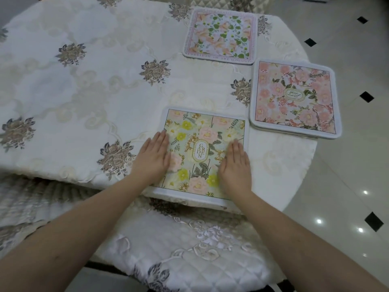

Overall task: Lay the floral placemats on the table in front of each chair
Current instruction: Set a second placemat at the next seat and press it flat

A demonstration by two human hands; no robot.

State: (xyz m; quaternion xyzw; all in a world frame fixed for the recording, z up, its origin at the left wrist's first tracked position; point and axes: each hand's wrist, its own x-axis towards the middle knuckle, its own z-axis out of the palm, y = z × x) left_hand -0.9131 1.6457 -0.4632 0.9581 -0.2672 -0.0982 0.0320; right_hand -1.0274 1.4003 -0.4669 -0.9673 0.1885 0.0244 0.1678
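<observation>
A green and yellow floral placemat [202,131] lies at the table's near edge, above a quilted chair seat [189,249]. My left hand [152,159] presses flat on its left side, fingers straight. My right hand [235,167] lies flat on its right side. A pink floral placemat [294,98] sits at the right edge of the table; it looks like a small stack. A third placemat [221,35] with orange flowers and green leaves lies at the far side, in front of another quilted chair [227,2].
The table [84,91] wears a white embroidered cloth with grey-brown flower motifs. Its cloth hangs over the near edge at left. To the right is a glossy tiled floor [347,186] with small black diamond insets.
</observation>
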